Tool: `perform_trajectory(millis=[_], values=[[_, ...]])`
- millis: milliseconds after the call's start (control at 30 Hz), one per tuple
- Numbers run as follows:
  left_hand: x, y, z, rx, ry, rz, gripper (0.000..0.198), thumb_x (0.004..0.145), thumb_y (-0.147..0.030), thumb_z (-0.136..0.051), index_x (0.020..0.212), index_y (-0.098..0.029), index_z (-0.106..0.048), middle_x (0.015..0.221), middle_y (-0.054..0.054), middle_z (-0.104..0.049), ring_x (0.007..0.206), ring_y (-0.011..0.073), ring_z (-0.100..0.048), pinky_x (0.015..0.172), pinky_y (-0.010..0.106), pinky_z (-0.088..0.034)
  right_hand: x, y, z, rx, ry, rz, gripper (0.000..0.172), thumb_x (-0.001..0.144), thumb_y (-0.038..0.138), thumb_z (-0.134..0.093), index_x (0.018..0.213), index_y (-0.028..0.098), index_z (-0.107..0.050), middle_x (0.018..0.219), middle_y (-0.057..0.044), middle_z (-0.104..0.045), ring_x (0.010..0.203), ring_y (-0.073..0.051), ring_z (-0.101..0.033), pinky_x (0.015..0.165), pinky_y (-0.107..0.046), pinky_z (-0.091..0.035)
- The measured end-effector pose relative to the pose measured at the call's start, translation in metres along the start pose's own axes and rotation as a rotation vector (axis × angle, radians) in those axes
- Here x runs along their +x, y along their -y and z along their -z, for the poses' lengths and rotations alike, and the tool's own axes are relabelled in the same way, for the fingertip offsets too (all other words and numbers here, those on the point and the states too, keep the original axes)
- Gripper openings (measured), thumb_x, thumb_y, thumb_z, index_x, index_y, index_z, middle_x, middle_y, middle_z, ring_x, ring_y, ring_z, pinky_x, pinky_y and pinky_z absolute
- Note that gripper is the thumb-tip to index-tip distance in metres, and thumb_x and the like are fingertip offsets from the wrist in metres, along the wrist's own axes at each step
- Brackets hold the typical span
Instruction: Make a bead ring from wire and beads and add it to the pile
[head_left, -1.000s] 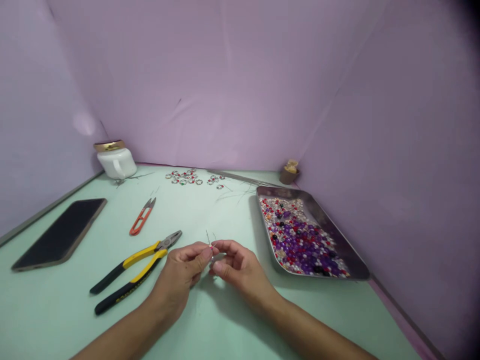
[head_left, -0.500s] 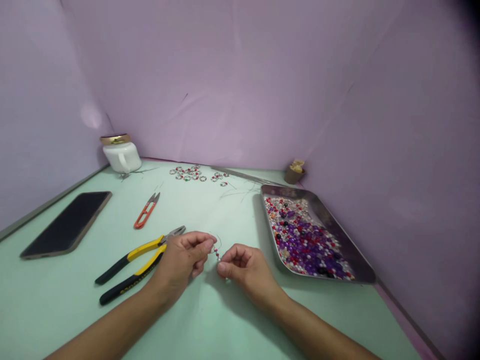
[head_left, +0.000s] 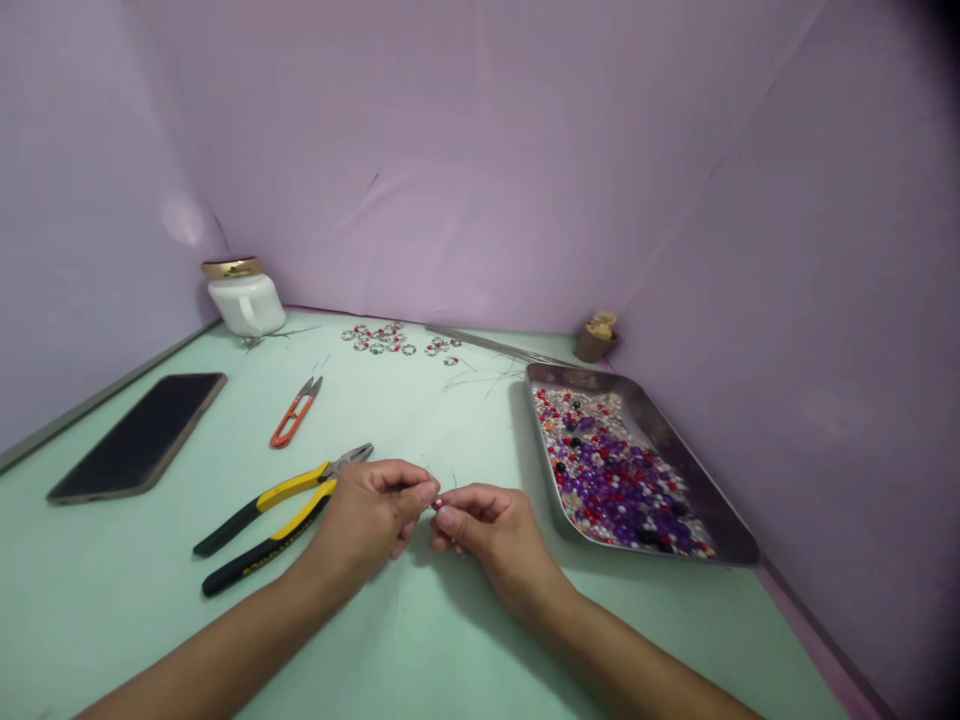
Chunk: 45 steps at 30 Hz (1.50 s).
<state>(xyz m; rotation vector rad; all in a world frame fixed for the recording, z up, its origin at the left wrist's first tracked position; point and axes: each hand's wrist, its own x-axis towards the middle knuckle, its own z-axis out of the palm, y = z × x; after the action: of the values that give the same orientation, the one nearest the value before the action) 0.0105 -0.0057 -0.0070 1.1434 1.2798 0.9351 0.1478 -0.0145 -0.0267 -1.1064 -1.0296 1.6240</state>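
My left hand (head_left: 379, 510) pinches one end of a thin wire strung with beads. Close on its right, my right hand (head_left: 484, 525) grips the same beaded wire (head_left: 437, 505) between thumb and forefinger. A red or pink bead shows in the narrow gap between the fingertips; the rest of the string is mostly covered by the fingers. A thin wire end sticks up above the right forefinger. Pliers (head_left: 285, 515) with yellow and black handles lie spread beside my left hand, their jaws just behind it.
A metal tray (head_left: 697, 470) of mixed beads stands at right. Small beaded rings (head_left: 379, 338) and loose wires (head_left: 487, 345) lie at the back. Orange thread snips (head_left: 295, 412), a phone (head_left: 139, 437) and a white lidded jar (head_left: 247, 303) are at left; a small brown pot (head_left: 596, 338) stands back right.
My hands have come closer together, and the right fingers now cover more of the beaded wire. The view has tilted slightly, while the things on the table stay in place.
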Motion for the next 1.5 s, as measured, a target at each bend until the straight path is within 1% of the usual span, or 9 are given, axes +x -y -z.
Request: perform_trajectory(millis=[167, 333, 467, 600, 933, 1133, 1200, 1367, 1500], values=[[0.003, 0.004, 0.004, -0.086, 0.11, 0.004, 0.017, 0.067, -0.03, -0.061, 0.07, -0.013, -0.062, 0.041, -0.005, -0.048, 0.036, 0.007, -0.04, 0.036, 0.019, -0.032, 0.002, -0.003, 0.005, 0.043, -0.032, -0.004, 0.019, 0.056, 0.028, -0.072, 0.067, 0.013, -0.066, 0.051, -0.001, -0.062, 0.048, -0.009, -0.055, 0.048, -0.02, -0.038], [0.003, -0.005, 0.006, -0.003, 0.023, 0.033, 0.015, 0.062, -0.027, -0.064, 0.069, -0.014, -0.064, 0.036, -0.008, -0.041, 0.032, 0.0052, -0.03, 0.032, 0.018, -0.022, 0.003, -0.002, 0.004, 0.006, 0.022, -0.034, 0.02, 0.055, 0.028, -0.072, 0.066, 0.012, -0.066, 0.049, 0.0, -0.061, 0.045, -0.008, -0.051, 0.05, -0.022, -0.038], [0.002, -0.013, 0.007, 0.137, -0.019, -0.098, 0.005, 0.058, -0.02, -0.064, 0.056, -0.015, -0.065, 0.045, -0.002, -0.054, 0.044, 0.0093, -0.043, 0.042, 0.02, -0.034, 0.001, 0.001, 0.004, -0.024, 0.081, -0.055, 0.021, 0.056, 0.029, -0.072, 0.068, 0.012, -0.066, 0.049, 0.001, -0.06, 0.045, -0.007, -0.049, 0.05, -0.022, -0.037], [-0.001, -0.017, 0.008, 0.175, 0.055, -0.142, 0.01, 0.062, -0.019, -0.06, 0.054, -0.015, -0.064, 0.048, 0.0, -0.06, 0.05, 0.0135, -0.051, 0.049, 0.022, -0.04, 0.0, 0.003, 0.005, -0.041, 0.183, -0.013, 0.023, 0.065, 0.033, -0.066, 0.074, 0.012, -0.067, 0.054, 0.0, -0.06, 0.048, -0.007, -0.048, 0.05, -0.021, -0.034], [-0.004, -0.014, 0.008, 0.252, -0.023, -0.264, 0.01, 0.061, -0.015, -0.059, 0.051, -0.016, -0.063, 0.046, -0.002, -0.058, 0.046, 0.0108, -0.048, 0.044, 0.019, -0.037, 0.0, 0.003, 0.0, -0.066, 0.1, -0.028, 0.021, 0.061, 0.032, -0.068, 0.062, 0.012, -0.064, 0.049, 0.001, -0.058, 0.045, -0.007, -0.047, 0.049, -0.021, -0.036], [0.005, -0.01, 0.017, 0.217, 0.15, 0.002, 0.012, 0.062, -0.024, -0.059, 0.071, -0.017, -0.062, 0.036, -0.007, -0.045, 0.032, 0.0102, -0.039, 0.033, 0.021, -0.033, 0.002, 0.0, 0.005, -0.127, 0.016, 0.017, 0.019, 0.062, 0.03, -0.066, 0.06, 0.012, -0.064, 0.047, 0.001, -0.056, 0.044, -0.007, -0.047, 0.05, -0.021, -0.036], [0.007, -0.012, 0.021, 0.25, 0.194, 0.011, 0.01, 0.063, -0.024, -0.058, 0.068, -0.017, -0.061, 0.036, -0.007, -0.042, 0.031, 0.0096, -0.037, 0.033, 0.022, -0.032, 0.003, 0.0, 0.006, -0.127, -0.003, 0.021, 0.018, 0.062, 0.031, -0.066, 0.061, 0.013, -0.064, 0.047, 0.001, -0.057, 0.045, -0.007, -0.048, 0.051, -0.022, -0.037], [0.002, -0.015, 0.022, 0.492, 0.164, -0.314, 0.011, 0.067, -0.017, -0.055, 0.059, -0.018, -0.062, 0.055, -0.001, -0.055, 0.049, 0.0116, -0.047, 0.047, 0.023, -0.035, 0.003, -0.001, 0.004, -0.164, 0.01, 0.006, 0.018, 0.062, 0.031, -0.065, 0.06, 0.014, -0.063, 0.047, 0.001, -0.056, 0.045, -0.008, -0.047, 0.05, -0.022, -0.037], [-0.011, -0.01, 0.016, 0.849, 0.003, -0.76, 0.02, 0.071, -0.011, -0.045, 0.06, -0.016, -0.061, 0.06, 0.002, -0.05, 0.054, 0.0132, -0.044, 0.049, 0.026, -0.031, 0.001, -0.004, 0.002, -0.24, 0.022, -0.021, 0.016, 0.063, 0.029, -0.063, 0.058, 0.014, -0.062, 0.046, 0.002, -0.053, 0.043, -0.008, -0.043, 0.047, -0.022, -0.034]])
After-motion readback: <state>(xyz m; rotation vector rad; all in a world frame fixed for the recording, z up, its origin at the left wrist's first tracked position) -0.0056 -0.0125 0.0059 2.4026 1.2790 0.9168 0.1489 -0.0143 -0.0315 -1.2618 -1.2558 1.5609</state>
